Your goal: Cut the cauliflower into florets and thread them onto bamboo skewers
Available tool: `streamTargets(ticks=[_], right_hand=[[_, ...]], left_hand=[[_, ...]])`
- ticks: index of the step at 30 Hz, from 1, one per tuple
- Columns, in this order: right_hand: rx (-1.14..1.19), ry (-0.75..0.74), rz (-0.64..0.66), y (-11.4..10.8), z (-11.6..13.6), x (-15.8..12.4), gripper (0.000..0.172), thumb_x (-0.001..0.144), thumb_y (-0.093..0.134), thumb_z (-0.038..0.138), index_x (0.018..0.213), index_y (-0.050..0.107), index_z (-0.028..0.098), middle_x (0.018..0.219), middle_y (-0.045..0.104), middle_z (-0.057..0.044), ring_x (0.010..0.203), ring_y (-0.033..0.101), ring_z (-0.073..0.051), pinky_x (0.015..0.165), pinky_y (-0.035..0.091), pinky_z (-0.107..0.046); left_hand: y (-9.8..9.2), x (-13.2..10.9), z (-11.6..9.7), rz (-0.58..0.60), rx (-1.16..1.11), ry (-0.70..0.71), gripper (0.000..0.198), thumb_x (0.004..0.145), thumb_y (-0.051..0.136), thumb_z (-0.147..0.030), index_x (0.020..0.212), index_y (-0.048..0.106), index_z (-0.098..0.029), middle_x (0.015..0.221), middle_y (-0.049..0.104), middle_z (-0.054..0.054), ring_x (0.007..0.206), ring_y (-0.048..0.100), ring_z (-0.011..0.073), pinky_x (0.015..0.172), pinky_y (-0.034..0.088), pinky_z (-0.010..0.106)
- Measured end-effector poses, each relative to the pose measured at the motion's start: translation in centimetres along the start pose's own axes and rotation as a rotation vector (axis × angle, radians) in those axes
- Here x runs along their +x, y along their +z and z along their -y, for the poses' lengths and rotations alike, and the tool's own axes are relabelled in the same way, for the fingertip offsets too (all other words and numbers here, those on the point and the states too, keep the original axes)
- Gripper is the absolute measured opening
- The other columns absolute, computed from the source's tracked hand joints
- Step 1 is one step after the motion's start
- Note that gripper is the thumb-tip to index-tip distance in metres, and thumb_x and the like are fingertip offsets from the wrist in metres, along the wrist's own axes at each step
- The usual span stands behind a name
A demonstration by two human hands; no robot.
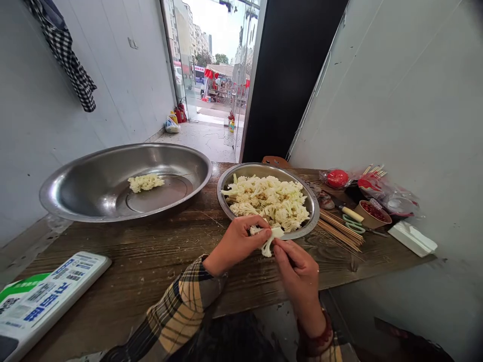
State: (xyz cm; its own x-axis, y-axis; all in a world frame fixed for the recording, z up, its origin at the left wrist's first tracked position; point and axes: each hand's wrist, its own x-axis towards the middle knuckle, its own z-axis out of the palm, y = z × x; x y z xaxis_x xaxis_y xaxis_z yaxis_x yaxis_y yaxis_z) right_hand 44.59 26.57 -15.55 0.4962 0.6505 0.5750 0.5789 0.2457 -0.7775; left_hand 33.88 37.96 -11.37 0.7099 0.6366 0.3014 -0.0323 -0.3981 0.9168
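With our left hand (pixel 241 240) we pinched a floret (pixel 278 233) by the near rim of the bowl (pixel 314 208); our right hand (pixel 300 269) had its fingertips close against it, their grip unclear to us. A basin (pixel 90 181) stood left on the surface (pixel 173 251).

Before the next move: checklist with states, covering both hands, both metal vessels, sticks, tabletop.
1. Left hand gripping the cauliflower piece: ok.
2. Right hand gripping it too: cannot tell; fingertips are at the piece, contact unclear.
3. Round bowl stocked: ok, heaped with florets.
4. Large basin has room: ok, one cauliflower cluster inside.
5. Wooden sticks beside the bowl: ok, right side.
6. Tabletop free of scraps: not ok, small bits scattered.
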Motion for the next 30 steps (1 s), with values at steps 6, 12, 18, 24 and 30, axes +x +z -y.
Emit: streamTargets(ticks=[6,12,18,24,30], right_hand=[[0.176,0.293,-0.154,-3.1,-1.6,-0.2,0.021,0.081,0.065,0.032,0.093,0.074,0.019,0.062,0.062,0.0,0.047,0.05,-0.009,0.042,0.04,-0.021],[0.415,0.479,-0.296,-5.5,-3.2,-0.6,0.03,0.076,0.071,0.035,0.098,0.071,0.016,0.068,0.061,-0.002,0.047,0.042,-0.006,0.04,0.032,-0.019],[0.408,0.559,-0.231,-5.5,-2.4,-0.8,0.032,0.075,0.072,0.038,0.097,0.072,0.014,0.062,0.055,0.0,0.047,0.04,-0.006,0.042,0.034,-0.021],[0.439,0.563,-0.199,-5.2,-2.9,-1.0,0.033,0.074,0.072,0.038,0.097,0.073,0.015,0.063,0.057,0.0,0.046,0.041,-0.006,0.041,0.032,-0.019],[0.429,0.553,-0.161,-4.4,-2.5,-1.0,0.029,0.074,0.072,0.039,0.094,0.073,0.017,0.059,0.056,0.002,0.045,0.041,-0.005,0.04,0.032,-0.017]], left_hand=[[-1.9,0.6,0.8,-0.181,-0.253,0.001,0.033,0.082,0.056,-0.041,0.102,0.065,-0.015,0.092,0.067,0.007,0.077,0.059,0.0161,0.068,0.046,0.027],[-2.8,2.2,1.6,-0.204,0.269,0.097,0.02,0.083,0.055,-0.03,0.092,0.068,-0.018,0.089,0.066,0.005,0.077,0.056,0.0159,0.069,0.043,0.028],[-2.7,4.0,1.3,0.173,0.879,0.196,0.018,0.077,0.056,-0.024,0.089,0.07,-0.019,0.09,0.064,0.006,0.09,0.054,0.0223,0.083,0.04,0.036],[-2.6,4.7,1.5,0.263,0.799,0.152,0.012,0.074,0.057,-0.019,0.075,0.069,-0.017,0.081,0.064,0.004,0.082,0.055,0.018,0.079,0.04,0.032],[-2.8,4.2,2.1,-0.045,0.136,-0.008,0.015,0.078,0.055,-0.028,0.078,0.063,-0.015,0.07,0.057,-0.001,0.062,0.047,0.0096,0.058,0.036,0.023]])
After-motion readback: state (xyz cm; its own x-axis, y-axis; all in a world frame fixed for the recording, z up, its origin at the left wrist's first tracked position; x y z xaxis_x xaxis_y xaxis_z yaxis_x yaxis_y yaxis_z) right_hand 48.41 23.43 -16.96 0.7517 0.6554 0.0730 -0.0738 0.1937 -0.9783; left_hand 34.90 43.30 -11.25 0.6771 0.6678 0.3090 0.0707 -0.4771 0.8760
